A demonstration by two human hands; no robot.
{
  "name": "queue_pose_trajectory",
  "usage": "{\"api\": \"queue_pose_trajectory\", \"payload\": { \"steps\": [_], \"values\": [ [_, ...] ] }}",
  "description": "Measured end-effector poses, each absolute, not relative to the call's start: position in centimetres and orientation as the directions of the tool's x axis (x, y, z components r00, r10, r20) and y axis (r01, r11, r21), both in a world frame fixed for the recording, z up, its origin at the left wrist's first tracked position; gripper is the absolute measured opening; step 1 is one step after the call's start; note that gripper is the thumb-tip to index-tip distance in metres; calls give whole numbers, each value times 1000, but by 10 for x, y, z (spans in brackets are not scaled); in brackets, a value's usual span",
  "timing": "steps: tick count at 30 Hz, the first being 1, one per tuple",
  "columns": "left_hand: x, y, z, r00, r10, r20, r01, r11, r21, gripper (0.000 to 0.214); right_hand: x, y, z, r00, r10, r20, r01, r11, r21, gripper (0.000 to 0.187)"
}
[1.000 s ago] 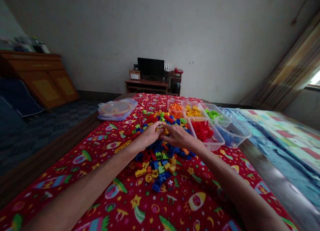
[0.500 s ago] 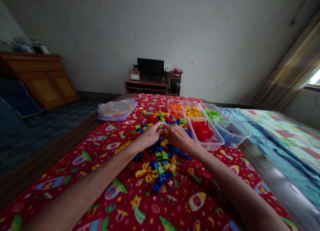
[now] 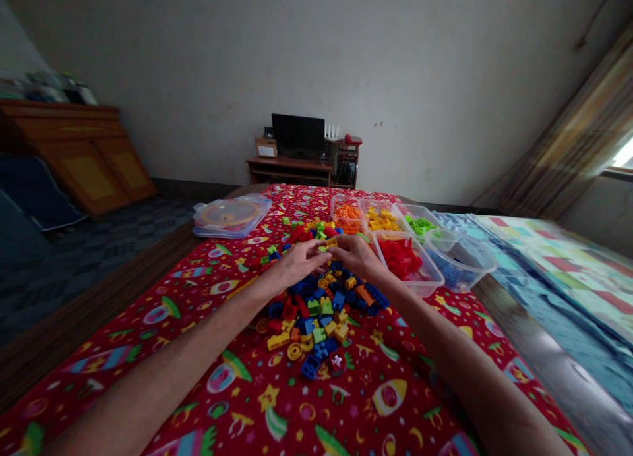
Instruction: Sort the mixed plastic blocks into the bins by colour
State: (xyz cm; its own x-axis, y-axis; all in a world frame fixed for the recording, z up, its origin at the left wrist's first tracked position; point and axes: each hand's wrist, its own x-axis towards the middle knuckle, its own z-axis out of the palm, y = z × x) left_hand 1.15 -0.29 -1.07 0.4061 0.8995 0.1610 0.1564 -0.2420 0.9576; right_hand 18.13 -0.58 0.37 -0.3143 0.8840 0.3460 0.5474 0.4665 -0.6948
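Observation:
Over a heap of mixed-colour toy building blocks (image 3: 316, 308), my two hands almost meet. My left hand (image 3: 302, 261) comes in from the left, its fingers bent and closed at the tips around small blocks. Opposite it, my right hand (image 3: 357, 253) has thumb and fingers pinched on a yellow building block (image 3: 330, 242). A bit of light green shows between the fingertips; whether it is joined to the yellow block cannot be made out. My hands cover the middle of the heap.
Right of the heap stand clear plastic tubs of sorted blocks: orange (image 3: 347, 217), yellow (image 3: 382, 219), green (image 3: 419, 226), red (image 3: 401, 258) and blue (image 3: 457, 271). Stacked clear lids (image 3: 230, 215) lie at the left edge. A red patterned cloth (image 3: 198, 370) covers the table.
My hands have drawn slightly apart, the right one shifting rightward. A yellow block now shows between the fingertips, and more blocks are uncovered below my right hand.

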Motion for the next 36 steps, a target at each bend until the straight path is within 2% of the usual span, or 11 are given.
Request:
{"api": "queue_pose_trajectory", "payload": {
  "steps": [5, 11, 15, 18, 21, 24, 26, 28, 31, 33, 36],
  "values": [
    [9, 4, -16, 386, 900, 202, 260, -317, 912, 57, 183, -1, -1, -308, 910, 277, 328, 375, -867, 25],
    [5, 1, -9, 451, 854, 260, 284, -414, 865, 44, 188, 1, -1, -326, 908, 264, 236, 348, -907, 35],
    [5, 4, -12, 396, 882, 255, 286, -382, 879, 46, 189, 0, 2, -339, 897, 282, 348, 398, -849, 33],
    [7, 5, -14, 375, 896, 236, 227, -336, 914, 49, 185, -9, 9, -372, 856, 358, 511, 511, -691, 25],
    [9, 0, -12, 371, 901, 226, 145, -297, 944, 53, 180, -17, 14, -401, 814, 420, 601, 580, -549, 21],
    [13, -9, -9, 340, 921, 191, 95, -236, 967, 59, 176, -19, 14, -354, 828, 434, 610, 556, -564, 19],
    [16, -12, -10, 328, 924, 198, 127, -250, 960, 57, 174, -18, 11, -315, 845, 431, 588, 531, -610, 18],
    [17, -11, -13, 324, 914, 243, 238, -327, 915, 51, 173, -16, 8, -303, 852, 427, 545, 522, -656, 18],
    [16, -8, -16, 352, 884, 309, 458, -450, 767, 42, 176, -14, 10, -274, 858, 435, 516, 513, -686, 23],
    [13, -6, -16, 388, 855, 343, 549, -514, 660, 43, 184, -12, 15, -235, 859, 454, 557, 502, -662, 26],
    [11, -7, -12, 459, 804, 378, 578, -593, 561, 45, 206, 0, 29, -174, 854, 490, 686, 463, -562, 26]
  ]
}}
